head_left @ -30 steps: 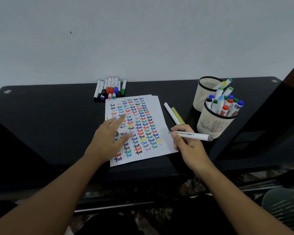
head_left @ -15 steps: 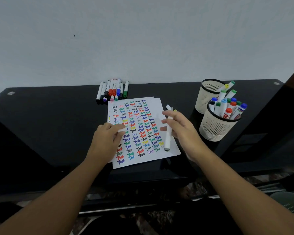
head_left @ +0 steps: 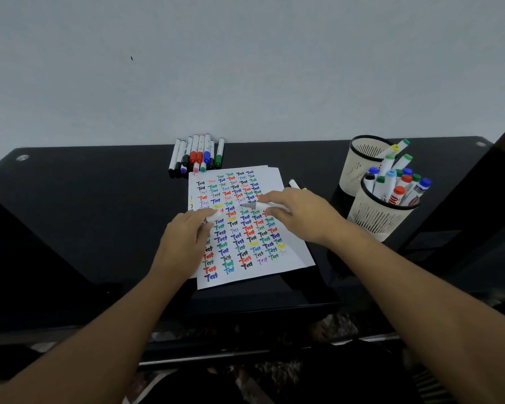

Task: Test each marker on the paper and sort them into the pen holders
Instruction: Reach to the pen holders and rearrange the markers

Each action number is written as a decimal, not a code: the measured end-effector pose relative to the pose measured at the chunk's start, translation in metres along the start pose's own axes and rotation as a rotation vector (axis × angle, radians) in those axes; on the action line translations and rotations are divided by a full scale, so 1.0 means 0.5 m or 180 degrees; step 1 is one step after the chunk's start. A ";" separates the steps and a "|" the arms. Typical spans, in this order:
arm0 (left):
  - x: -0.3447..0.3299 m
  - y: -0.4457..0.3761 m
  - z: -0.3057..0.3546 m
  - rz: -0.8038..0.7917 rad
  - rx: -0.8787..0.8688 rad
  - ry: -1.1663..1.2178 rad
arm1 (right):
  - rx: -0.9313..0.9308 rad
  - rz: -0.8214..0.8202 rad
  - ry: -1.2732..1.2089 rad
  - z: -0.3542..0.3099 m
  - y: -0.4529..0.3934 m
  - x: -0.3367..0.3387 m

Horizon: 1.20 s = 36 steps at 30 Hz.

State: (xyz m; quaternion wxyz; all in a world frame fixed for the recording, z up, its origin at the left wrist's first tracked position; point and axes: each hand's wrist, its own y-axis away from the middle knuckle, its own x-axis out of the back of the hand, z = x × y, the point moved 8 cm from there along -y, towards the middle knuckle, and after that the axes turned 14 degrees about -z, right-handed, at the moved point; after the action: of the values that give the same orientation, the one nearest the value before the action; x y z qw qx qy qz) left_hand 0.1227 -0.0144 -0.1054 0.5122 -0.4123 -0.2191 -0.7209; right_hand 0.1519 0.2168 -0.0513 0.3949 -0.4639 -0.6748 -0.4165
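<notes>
- My left hand (head_left: 184,243) sits over the near-left part of the paper (head_left: 289,246), its fingers (head_left: 204,218) curled round a small white cap (head_left: 215,216).
- My right hand (head_left: 301,217) hovers over the paper's right half and pinches the white marker (head_left: 264,205) between thumb and forefinger; the barrel lies roughly level, its uncapped tip pointing left toward the cap, a small gap between them. The tip looks grey, though the blur makes me unsure.
- The paper lies flat on the black counter (head_left: 85,214), covered with rows of the word "Test" in many colours.
- Just beyond my right hand, two loose markers (head_left: 294,184) lie on the counter beside the paper's right edge, mostly hidden.
- To the right, the nearer mesh pen holder (head_left: 376,220) stands upright, packed with markers capped blue, red and green.
- Behind and touching it, the farther pen holder (head_left: 362,161) carries a few green- and yellow-tipped markers leaning right.
- At the counter's far edge, by the wall, a row of capped markers (head_left: 197,154) lies side by side, just beyond the paper's top edge.
</notes>
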 end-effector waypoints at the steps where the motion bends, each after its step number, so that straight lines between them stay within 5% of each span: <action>1: 0.000 0.000 0.003 0.0013 -0.0038 -0.0034 | -0.0015 -0.0046 0.0095 0.002 -0.003 -0.001; 28: -0.002 0.017 0.047 -0.0028 -0.0805 -0.0373 | 0.0617 -0.0079 0.0585 -0.069 -0.060 -0.042; 36: -0.001 0.011 0.026 -0.0113 -0.0298 -0.0142 | 0.0714 -0.0515 0.0426 -0.071 -0.071 -0.026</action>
State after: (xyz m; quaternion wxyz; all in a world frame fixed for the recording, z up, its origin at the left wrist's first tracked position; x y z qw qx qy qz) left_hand 0.1326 -0.0064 -0.0992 0.4745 -0.4479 -0.2038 -0.7299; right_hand 0.1265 0.1722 -0.0582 0.4535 -0.3322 -0.7244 -0.3989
